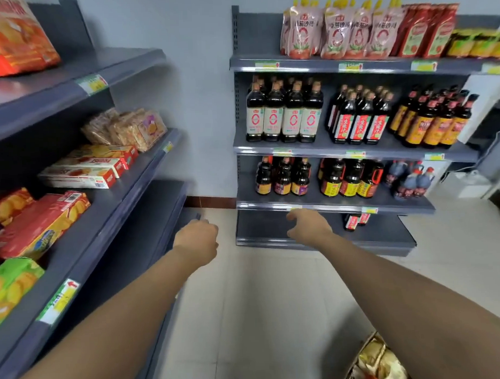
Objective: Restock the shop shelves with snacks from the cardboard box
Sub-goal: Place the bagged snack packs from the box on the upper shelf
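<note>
1. Nearest, down at 5 o'clock: the cardboard box (362, 364) is only just peeking in at the bottom edge, with crinkly gold-ish snack packs (376, 358) in it. My guess is they're light, soft and a bit slippery, and crushable if you squeeze, so pinch a pack by its top seam or cradle it flat under the sides.

2. Middle: both arms are stretched out over the floor. The left hand (198, 239) at about 11 o'clock is curled into a loose fist. There's a tiny dark bit poking above the knuckles, can't tell what it is or whether it's actually held. The right hand (306, 225) at about 1 o'clock has its fingers spread loosely and is holding nothing.

3. Off at 9 o'clock: the snack shelf (108, 217) with red biscuit boxes (40, 222) and bagged crackers (127, 128), plus plenty of bare space lower down.

4. Farthest, 12 to 2 o'clock: the sauce shelf (328, 202) full of dark bottles (283, 114), so not the place for snacks.
</note>
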Tool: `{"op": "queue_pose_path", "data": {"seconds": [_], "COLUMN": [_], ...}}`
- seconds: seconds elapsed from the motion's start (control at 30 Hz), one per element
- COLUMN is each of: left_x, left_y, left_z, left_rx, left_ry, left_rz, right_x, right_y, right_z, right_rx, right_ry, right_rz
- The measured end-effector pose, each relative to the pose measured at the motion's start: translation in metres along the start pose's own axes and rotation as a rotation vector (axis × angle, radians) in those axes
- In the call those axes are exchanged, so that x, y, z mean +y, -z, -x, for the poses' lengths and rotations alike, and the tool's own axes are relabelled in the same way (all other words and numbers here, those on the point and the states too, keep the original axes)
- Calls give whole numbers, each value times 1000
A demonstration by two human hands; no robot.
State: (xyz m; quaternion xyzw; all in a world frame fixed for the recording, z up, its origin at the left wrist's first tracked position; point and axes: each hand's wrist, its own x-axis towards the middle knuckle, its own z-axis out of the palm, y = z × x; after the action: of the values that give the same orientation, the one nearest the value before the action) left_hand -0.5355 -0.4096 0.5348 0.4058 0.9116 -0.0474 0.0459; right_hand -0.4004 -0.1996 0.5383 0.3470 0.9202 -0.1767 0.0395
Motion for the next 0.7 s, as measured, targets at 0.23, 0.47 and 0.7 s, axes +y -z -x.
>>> {"op": "queue_pose_path", "data": {"seconds": [0.23,0.47,0.7], "left_x": [57,141,255], "left_y": [-22,-49,-88], "left_z": [42,64,89], "left_rx": [3,-43,-134], "left_ry": [-103,-157,-176], "left_rz": [21,70,123], "right_x": [62,150,262], "right_y": [-16,-21,-39], "right_z": [73,129,179], "right_rx": [29,3,-49], "right_ry": [-94,-219,-270], "right_rz": [-29,-63,-60]}}
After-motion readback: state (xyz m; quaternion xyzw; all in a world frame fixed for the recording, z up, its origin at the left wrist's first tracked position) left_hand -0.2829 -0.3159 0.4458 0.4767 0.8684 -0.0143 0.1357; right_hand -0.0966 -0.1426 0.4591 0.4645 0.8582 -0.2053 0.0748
